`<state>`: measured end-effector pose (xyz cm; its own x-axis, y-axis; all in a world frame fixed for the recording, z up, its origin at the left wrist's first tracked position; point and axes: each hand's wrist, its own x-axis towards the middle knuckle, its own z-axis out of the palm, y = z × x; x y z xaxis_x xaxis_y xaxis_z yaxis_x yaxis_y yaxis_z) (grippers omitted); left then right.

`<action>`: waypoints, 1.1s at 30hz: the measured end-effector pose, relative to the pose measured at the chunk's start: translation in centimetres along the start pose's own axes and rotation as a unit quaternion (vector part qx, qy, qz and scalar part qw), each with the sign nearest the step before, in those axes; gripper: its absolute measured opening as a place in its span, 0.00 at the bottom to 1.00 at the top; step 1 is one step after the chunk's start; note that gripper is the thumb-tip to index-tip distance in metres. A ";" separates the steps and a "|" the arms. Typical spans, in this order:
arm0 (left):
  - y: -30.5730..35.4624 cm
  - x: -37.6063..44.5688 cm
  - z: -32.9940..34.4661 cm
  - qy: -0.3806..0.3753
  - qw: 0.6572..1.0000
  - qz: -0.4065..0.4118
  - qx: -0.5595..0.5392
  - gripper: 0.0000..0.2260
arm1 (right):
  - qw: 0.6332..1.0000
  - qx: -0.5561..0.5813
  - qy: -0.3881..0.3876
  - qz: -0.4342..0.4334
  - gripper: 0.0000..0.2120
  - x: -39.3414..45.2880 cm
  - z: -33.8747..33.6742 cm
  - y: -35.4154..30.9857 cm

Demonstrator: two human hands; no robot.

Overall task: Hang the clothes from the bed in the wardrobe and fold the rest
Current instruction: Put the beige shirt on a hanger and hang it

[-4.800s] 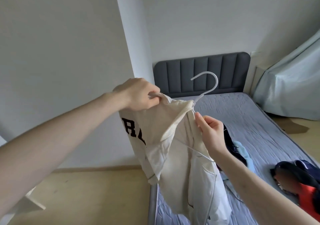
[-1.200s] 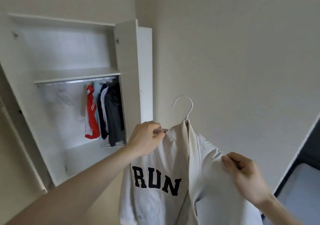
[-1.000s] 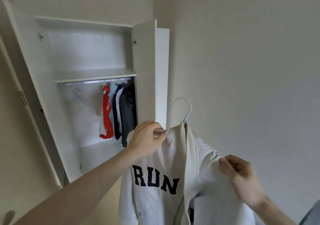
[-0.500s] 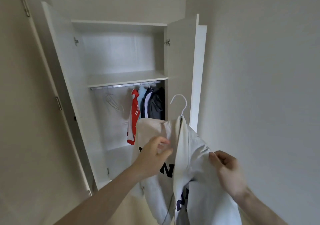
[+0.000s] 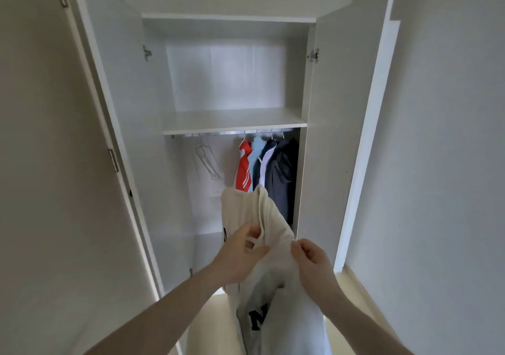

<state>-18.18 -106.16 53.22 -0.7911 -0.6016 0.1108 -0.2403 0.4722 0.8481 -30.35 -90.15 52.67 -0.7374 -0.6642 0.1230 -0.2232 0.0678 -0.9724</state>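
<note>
Both hands (left (image 5: 240, 256), right (image 5: 314, 259)) raised, fingers apparently pinching.

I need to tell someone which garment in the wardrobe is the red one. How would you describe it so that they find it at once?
Look into the open white wardrobe, below its shelf, at the rail where clothes hang. The red garment is the leftmost of the hung clothes, next to a light blue one. It alone is bright red with white stripes; bare wire hangers hang further left.
</note>
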 end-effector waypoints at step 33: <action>-13.2 46.1 -27.4 0.221 0.941 0.067 0.246 0.16 | 0.995 0.035 0.056 0.080 0.19 37.1 16.6 6.3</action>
<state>-36.00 -157.79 61.30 -0.5484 -0.6725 0.4970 -0.4722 0.7395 0.4798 -48.53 -126.79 47.82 -0.8266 -0.5625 -0.0164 -0.0561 0.1114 -0.9922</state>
